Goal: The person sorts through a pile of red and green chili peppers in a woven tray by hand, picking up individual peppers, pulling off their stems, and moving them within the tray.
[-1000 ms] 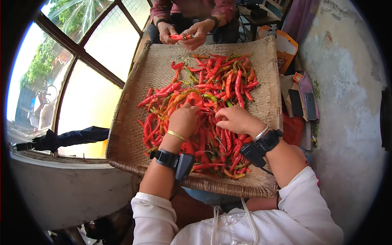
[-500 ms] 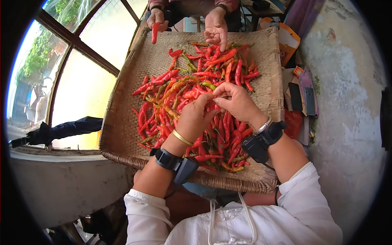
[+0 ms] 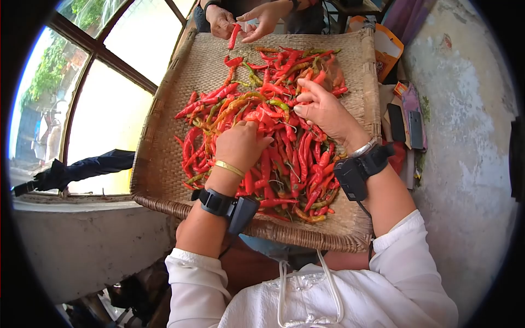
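Note:
A woven tray [image 3: 164, 164] holds a heap of red, orange and green chili peppers [image 3: 284, 164]. My left hand [image 3: 239, 145] rests curled on the heap near its middle, fingers closed over the peppers beneath it. My right hand [image 3: 324, 109] lies further back on the pile, its fingers pinched on a red chili pepper. Both wrists carry black devices. Across the tray, another person's two hands [image 3: 240, 22] hold one red chili [image 3: 234, 36] over the far rim.
Arched window panes [image 3: 109, 109] run along the left above a pale sill [image 3: 82, 240]. A dark folded umbrella [image 3: 82, 172] lies on that sill. Two phones [image 3: 406, 134] and an orange bag [image 3: 387, 54] sit to the right of the tray, by a rough wall.
My two hands were together over the middle of the heap; now the left has dropped onto the peppers and the right has reached further back. The other person's hands have come together on one chili.

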